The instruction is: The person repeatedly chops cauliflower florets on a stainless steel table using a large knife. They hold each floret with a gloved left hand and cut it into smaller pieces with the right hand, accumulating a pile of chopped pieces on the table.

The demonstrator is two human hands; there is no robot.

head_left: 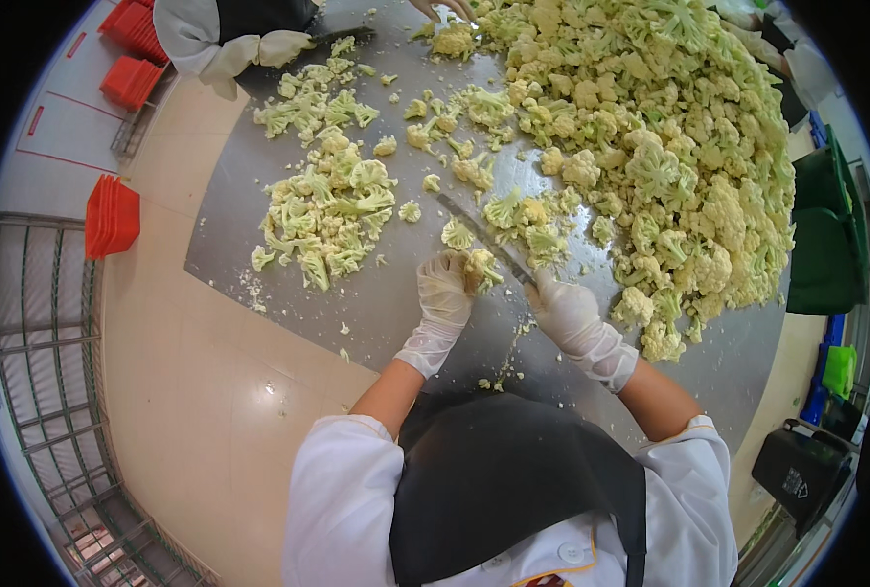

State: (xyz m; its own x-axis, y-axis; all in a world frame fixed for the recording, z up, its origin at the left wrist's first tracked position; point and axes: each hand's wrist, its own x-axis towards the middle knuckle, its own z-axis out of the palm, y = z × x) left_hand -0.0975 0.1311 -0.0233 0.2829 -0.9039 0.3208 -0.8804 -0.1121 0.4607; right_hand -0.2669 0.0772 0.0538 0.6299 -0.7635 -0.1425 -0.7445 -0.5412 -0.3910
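Observation:
In a white glove, my left hand [444, 291] is closed around a cauliflower floret [482, 266] at the table's near side. My right hand [564, 311], gloved too, grips the handle of a knife [484, 238]. The blade slants up and left, passing just beyond the held floret. Right by the blade lies a cut floret [457, 234]. A loose group of florets [543, 235] rests to the right of the knife. Farther left is a spread of cut florets [332, 201]. The knife handle is mostly hidden in my fingers.
A large cauliflower heap [670, 166] covers the right of the metal table [425, 357]. At the far left, a co-worker's gloved hand [283, 47] holds another knife [342, 34]; another person's hand [443, 8] reaches in at the top. Red baskets [112, 217] stand left, a green bin [826, 245] right.

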